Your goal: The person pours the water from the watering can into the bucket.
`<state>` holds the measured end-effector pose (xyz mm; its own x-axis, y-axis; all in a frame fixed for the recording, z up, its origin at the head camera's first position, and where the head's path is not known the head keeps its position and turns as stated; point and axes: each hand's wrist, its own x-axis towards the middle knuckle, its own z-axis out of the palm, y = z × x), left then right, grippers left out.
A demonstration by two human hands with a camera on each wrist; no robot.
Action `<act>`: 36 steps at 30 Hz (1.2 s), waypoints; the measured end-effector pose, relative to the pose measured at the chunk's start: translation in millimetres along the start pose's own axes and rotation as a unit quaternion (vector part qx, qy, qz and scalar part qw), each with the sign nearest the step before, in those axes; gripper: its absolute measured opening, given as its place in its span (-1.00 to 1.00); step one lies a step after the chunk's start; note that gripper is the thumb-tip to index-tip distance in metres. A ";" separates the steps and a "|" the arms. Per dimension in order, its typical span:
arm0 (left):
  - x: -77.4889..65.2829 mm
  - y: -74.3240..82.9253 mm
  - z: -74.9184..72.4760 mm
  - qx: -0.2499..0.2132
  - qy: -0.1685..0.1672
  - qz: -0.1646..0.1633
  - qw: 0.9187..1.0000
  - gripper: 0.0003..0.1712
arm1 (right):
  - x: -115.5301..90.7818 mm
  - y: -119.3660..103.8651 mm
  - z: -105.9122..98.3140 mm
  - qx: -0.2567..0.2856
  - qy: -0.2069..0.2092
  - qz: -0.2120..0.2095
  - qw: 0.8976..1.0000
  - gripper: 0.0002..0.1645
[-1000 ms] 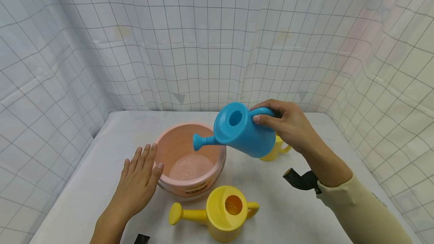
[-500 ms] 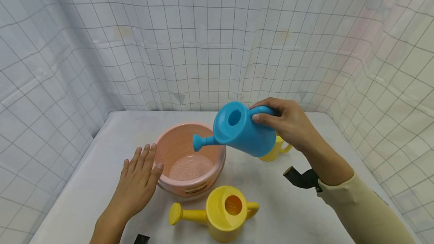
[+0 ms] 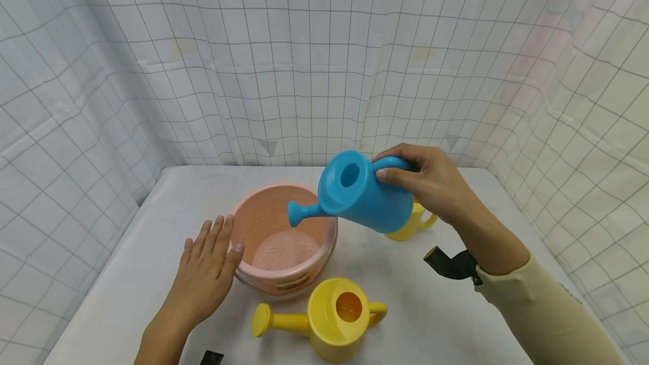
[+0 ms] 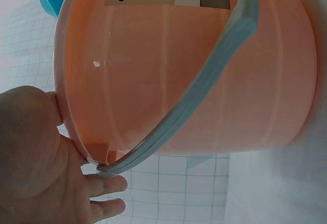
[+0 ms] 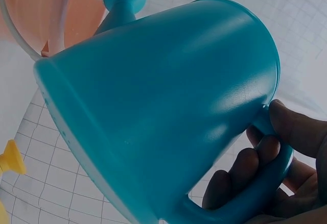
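My right hand (image 3: 431, 182) grips the handle of a blue watering can (image 3: 370, 201), fingers curled through it and thumb on top. The can is tilted to the left, its spout over the pink bucket (image 3: 327, 252). In the right wrist view, the watering can (image 5: 163, 101) fills most of the frame. My left hand (image 3: 208, 269) rests with straight fingers against the bucket's left rim. In the left wrist view, that hand (image 4: 56, 173) touches the rim beside the hinge of the grey bail handle (image 4: 199, 81). Water lies in the bottom of the bucket, its surface rippled.
A yellow watering can (image 3: 337, 320) stands in front of the bucket, its spout pointing left. Behind the blue can, a yellow cup-like vessel with a handle (image 3: 408, 230) is partly hidden. A white cloth covers the table (image 3: 431, 320), and gridded white curtains (image 3: 324, 72) enclose it.
The blue watering can and my right hand have risen very slightly, the can tipping a touch more. The ripples in the bucket differ. My left hand stays in place.
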<state>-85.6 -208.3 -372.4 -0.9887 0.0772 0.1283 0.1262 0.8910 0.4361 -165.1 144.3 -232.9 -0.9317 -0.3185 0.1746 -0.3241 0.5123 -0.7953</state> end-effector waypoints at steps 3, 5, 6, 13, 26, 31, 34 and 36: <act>0.2 0.0 0.0 0.000 0.000 0.000 1.000 -0.27 | 0.7 -0.4 -0.1 -0.003 0.000 0.000 1.000 -0.62; 0.3 0.2 -0.1 0.000 0.001 -0.001 1.000 -0.27 | 1.0 -0.6 -0.2 -0.006 -0.001 0.000 1.000 -0.62; 0.3 0.2 -0.1 0.001 0.001 -0.001 1.000 -0.27 | 1.0 -0.8 -0.4 -0.006 -0.001 0.000 1.000 -0.61; -0.2 0.4 0.2 0.000 0.001 -0.003 1.000 -0.27 | 1.8 -2.1 -1.2 -0.007 -0.003 -0.009 1.000 -0.62; -0.3 -0.2 0.7 0.001 0.007 0.001 1.000 -0.27 | 1.1 -7.1 -3.0 -0.013 -0.003 -0.014 1.000 -0.61; -0.3 -0.5 0.1 0.001 0.002 0.002 1.000 -0.27 | 1.5 -8.1 -3.7 -0.009 -0.005 -0.013 1.000 -0.61; 0.0 -0.1 -0.3 0.000 0.002 0.001 1.000 -0.27 | 2.1 -8.0 -3.8 -0.009 -0.005 -0.010 1.000 -0.61; 0.3 -0.1 -0.2 0.000 0.003 0.001 1.000 -0.27 | 2.2 -8.2 -3.8 -0.011 -0.005 -0.009 1.000 -0.61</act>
<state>-85.9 -208.5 -372.2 -0.9881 0.0760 0.1338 0.1276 0.8910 0.4356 -165.2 142.5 -223.8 -0.9244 -0.3348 0.1825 -0.3435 0.5233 -0.7798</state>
